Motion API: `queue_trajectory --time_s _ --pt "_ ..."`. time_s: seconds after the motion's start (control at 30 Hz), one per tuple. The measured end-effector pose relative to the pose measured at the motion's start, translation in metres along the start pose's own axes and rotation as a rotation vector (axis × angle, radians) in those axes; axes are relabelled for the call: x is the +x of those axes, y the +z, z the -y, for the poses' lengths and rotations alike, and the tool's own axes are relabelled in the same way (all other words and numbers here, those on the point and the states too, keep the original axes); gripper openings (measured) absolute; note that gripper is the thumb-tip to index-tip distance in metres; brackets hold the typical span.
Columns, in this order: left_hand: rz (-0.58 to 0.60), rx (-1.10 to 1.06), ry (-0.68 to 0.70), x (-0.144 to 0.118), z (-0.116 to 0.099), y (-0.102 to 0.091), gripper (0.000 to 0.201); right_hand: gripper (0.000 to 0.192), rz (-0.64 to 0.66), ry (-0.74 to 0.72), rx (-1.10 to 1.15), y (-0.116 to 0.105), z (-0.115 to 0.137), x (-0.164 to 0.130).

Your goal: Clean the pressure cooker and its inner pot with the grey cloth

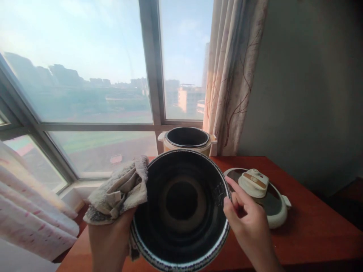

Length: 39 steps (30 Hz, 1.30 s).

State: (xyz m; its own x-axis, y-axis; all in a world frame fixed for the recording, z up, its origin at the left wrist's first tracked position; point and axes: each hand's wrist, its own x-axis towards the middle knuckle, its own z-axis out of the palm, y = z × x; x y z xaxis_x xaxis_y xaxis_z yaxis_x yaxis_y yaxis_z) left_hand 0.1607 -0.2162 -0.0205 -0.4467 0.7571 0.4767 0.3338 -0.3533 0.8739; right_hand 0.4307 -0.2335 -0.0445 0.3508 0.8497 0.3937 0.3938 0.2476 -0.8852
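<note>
Where the inner pot (pixel 181 215) tilts: above near edge of surface (pixel 309 223), mouth toward the wearer, presumably to expose its inside.
Left hand (pixel 120 228): fingers hidden under bunched towel (pixel 121 192); grip cannot be told.
Right hand (pixel 248 211): fingers closed on pot's right side, apparently steadying.
Cooker body (pixel 170 146): far edge.
Lid (pixel 255 183): toward right edge.

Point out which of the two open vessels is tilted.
The black inner pot, nearer, its mouth facing the camera; the white-handled cooker body behind it stands upright.

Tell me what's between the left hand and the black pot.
In the head view, a crumpled cloth lies between the left hand and the black pot.
</note>
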Motion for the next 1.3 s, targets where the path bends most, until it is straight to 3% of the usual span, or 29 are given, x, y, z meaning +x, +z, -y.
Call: queue_trajectory --time_s 0.17,0.37,0.57,1.3 --pt "0.051 0.009 -0.108 -0.008 0.017 0.001 0.048 0.056 0.02 0.126 0.026 0.004 -0.027 -0.016" --pt "0.167 0.005 -0.159 -0.011 0.035 0.009 0.046 0.054 0.043 0.16 0.047 0.009 -0.047 -0.018" --pt "0.186 0.025 -0.172 -0.012 0.048 0.015 0.04 0.055 0.068 0.19 0.07 0.016 -0.062 -0.015" --pt "0.23 -0.124 -0.074 0.01 0.076 0.032 0.039 0.064 0.12 0.157 -0.002 0.033 -0.072 0.001"
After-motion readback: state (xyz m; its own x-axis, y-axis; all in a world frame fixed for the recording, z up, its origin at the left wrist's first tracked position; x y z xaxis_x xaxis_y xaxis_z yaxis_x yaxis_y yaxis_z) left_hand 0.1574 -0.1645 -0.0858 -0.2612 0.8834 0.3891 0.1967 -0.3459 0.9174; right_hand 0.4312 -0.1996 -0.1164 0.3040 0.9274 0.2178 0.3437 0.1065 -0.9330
